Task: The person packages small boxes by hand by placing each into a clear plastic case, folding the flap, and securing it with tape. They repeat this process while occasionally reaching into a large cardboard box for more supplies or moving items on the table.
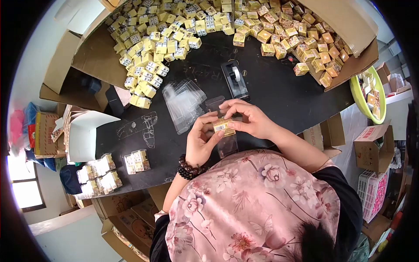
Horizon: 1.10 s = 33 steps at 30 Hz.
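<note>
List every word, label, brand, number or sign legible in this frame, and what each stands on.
"BOX": brown cardboard carton beside the table's right edge; letters before it are uncertain.
Too small: print beside the barcode on the small yellow printed box being held.
Too blurred: red print on the open brown carton at far right.
Too faint: marks on the black tabletop.

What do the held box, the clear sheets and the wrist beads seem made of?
Held box: probably printed card, smooth, by its flat faces and straight edges.
Clear sheets: likely thin, glossy plastic, see-through with pale glare.
Wrist beads: polished-looking, with small highlights; wood, stone or plastic, unclear.
</note>
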Tool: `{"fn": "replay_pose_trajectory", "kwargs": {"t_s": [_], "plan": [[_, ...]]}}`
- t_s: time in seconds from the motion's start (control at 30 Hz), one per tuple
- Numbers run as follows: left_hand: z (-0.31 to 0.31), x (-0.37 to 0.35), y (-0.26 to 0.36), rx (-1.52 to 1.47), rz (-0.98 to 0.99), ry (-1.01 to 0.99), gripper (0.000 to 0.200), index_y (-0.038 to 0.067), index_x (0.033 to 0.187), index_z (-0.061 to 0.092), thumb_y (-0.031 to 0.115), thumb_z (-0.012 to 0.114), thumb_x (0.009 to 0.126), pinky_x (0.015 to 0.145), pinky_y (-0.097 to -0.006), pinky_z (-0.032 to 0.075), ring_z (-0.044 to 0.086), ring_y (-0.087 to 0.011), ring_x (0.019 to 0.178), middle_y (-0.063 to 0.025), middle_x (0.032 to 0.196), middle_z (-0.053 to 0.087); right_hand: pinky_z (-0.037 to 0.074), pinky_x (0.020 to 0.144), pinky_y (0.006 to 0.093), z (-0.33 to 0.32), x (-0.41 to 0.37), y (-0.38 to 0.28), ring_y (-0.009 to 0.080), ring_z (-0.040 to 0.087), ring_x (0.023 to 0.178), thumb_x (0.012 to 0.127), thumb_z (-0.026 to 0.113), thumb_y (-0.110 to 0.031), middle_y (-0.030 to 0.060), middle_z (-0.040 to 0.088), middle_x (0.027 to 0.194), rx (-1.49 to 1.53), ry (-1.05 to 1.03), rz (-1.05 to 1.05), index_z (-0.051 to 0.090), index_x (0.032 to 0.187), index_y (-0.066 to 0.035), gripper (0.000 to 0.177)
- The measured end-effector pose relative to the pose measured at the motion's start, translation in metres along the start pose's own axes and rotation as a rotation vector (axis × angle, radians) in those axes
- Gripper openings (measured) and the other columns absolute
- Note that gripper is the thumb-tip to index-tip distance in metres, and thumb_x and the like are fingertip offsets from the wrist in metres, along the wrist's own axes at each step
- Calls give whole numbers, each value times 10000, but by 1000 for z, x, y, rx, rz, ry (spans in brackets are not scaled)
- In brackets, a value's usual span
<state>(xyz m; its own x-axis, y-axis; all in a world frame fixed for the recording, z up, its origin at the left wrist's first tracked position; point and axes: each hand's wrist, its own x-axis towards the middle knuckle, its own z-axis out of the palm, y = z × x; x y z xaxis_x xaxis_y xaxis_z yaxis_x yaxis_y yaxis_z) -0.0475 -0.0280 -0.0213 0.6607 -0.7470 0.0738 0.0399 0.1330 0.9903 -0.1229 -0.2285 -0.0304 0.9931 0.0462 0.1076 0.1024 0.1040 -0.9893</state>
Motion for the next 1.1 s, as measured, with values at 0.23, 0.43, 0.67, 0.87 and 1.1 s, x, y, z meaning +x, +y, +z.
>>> {"fn": "replay_pose_trajectory", "kwargs": {"t_s": [0.23, 0.43, 0.67, 0.87, 1.1], "plan": [[1, 5, -4, -36, 63, 63, 384, 12, 1135, 393, -64, 657, 866, 829, -264, 543, 620, -170, 1048, -165, 1310, 502, 500, 939, 301, -4, 15, -10, 143, 606, 1036, 891, 659, -5, 58, 604, 1142, 203, -27, 86, 607, 1046, -9, 163], [1, 8, 3, 211, 118, 73, 459, 42, 1111, 334, -55, 693, 842, 781, -266, 542, 639, -167, 1007, -161, 1228, 573, 513, 925, 283, -4, 21, -7, 145, 631, 1053, 878, 661, 37, 57, 653, 1063, 73, -4, 64, 672, 1041, 13, 166], [-5, 4, 1, 418, 164, 24, 515, 22, 1194, 353, -30, 716, 833, 823, -286, 530, 638, -178, 1020, -159, 1195, 602, 517, 919, 282, 0, 22, 0, 177, 641, 1080, 899, 629, 43, 62, 672, 1002, 137, 60, 82, 691, 988, 18, 112], [-5, 6, 11, 272, 88, 18, 475, 17, 1241, 396, -36, 676, 861, 834, -281, 530, 632, -181, 1039, -151, 1228, 592, 507, 819, 258, -10, 24, -8, 117, 640, 919, 889, 673, -34, 33, 649, 942, -34, -19, 12, 698, 996, 10, 118], [-22, 2, -8, 202, 46, 7, 234, -12, 1119, 539, -54, 611, 900, 843, -266, 525, 623, -156, 1040, -138, 1275, 558, 500, 798, 313, -4, 31, -19, 247, 628, 925, 884, 577, -21, 115, 610, 1053, -463, -208, -94, 683, 1060, -14, 206]]}}
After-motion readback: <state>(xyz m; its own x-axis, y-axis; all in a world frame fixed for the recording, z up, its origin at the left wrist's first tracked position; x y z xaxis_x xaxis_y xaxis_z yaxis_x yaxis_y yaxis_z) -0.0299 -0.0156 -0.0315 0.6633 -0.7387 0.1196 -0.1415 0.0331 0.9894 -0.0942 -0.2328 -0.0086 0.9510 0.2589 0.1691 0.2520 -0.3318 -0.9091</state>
